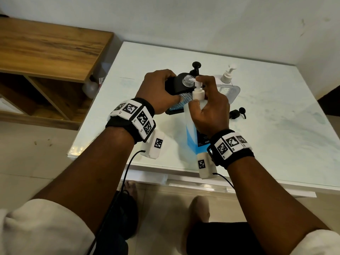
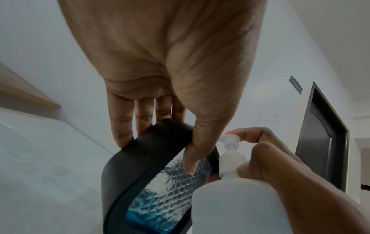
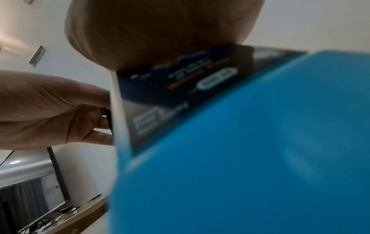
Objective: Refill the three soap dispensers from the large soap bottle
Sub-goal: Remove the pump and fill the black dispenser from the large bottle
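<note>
Head view: left hand (image 1: 159, 91) grips the black-framed dispenser (image 1: 179, 85), tilting its open neck right toward the pump nozzle of the large soap bottle (image 1: 193, 129), which the right hand (image 1: 211, 111) clasps, forefinger on pump, probably to dose without spilling.

Dim, soft indoor light — wide-angle bending at the edges, right-wrist view blurred close-up.

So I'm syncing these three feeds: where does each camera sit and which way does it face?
Head: worn high, looking down at the table, both forearms, feet.
Left wrist: along the left hand gripping the black dispenser.
Right wrist: beneath the right hand, against the large soap bottle.
All three views show the bottle.
</note>
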Demonstrator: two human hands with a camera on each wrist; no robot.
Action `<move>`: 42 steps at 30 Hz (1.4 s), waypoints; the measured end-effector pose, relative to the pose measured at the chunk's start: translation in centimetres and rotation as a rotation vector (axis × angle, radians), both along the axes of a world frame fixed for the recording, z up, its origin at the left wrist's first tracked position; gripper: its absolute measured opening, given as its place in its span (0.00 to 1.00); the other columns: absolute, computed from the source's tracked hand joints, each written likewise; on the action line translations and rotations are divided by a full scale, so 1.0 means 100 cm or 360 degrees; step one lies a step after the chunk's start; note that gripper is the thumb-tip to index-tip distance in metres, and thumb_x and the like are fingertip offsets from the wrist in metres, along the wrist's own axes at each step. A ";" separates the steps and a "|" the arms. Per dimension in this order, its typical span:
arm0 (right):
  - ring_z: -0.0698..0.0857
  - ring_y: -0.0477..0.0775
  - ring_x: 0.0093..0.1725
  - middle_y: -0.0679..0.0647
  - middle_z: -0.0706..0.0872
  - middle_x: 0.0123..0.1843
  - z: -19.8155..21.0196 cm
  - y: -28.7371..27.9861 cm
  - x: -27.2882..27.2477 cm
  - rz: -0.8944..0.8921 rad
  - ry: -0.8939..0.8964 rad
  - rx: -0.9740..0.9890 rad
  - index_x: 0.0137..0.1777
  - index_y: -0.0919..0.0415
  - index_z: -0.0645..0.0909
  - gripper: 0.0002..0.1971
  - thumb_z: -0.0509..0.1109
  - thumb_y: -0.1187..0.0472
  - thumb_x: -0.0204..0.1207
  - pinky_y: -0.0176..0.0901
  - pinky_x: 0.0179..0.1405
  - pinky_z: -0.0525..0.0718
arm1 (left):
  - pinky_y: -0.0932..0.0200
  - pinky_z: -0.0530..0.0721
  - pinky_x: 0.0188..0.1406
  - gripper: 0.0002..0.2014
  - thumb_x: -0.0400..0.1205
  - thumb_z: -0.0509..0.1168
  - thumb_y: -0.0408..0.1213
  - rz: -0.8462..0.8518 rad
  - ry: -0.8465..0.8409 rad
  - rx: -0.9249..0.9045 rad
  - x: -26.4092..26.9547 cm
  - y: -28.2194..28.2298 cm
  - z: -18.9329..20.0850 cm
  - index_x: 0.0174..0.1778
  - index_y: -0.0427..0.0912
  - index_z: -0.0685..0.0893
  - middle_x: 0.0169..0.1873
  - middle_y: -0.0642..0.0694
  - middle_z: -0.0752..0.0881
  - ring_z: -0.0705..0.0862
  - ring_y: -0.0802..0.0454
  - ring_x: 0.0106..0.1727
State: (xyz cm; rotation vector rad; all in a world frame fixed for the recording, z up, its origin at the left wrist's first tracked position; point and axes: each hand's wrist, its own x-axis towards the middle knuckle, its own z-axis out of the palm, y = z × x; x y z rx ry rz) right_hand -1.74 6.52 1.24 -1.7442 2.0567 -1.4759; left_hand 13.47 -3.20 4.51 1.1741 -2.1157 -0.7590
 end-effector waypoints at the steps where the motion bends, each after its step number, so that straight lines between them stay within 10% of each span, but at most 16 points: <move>1: 0.85 0.54 0.37 0.48 0.88 0.47 0.000 0.000 0.001 -0.0002 0.0009 0.0008 0.70 0.51 0.76 0.26 0.66 0.53 0.70 0.55 0.39 0.88 | 0.54 0.87 0.54 0.20 0.68 0.79 0.38 0.0000 -0.0003 -0.0001 0.001 0.000 -0.001 0.56 0.43 0.88 0.45 0.51 0.87 0.85 0.51 0.48; 42: 0.88 0.52 0.46 0.45 0.90 0.52 -0.003 0.001 0.000 0.0010 -0.0004 -0.0006 0.76 0.46 0.75 0.28 0.68 0.57 0.73 0.54 0.47 0.89 | 0.51 0.88 0.52 0.19 0.67 0.79 0.40 -0.0008 -0.0001 0.0016 0.000 -0.001 -0.005 0.54 0.43 0.88 0.46 0.49 0.89 0.86 0.50 0.47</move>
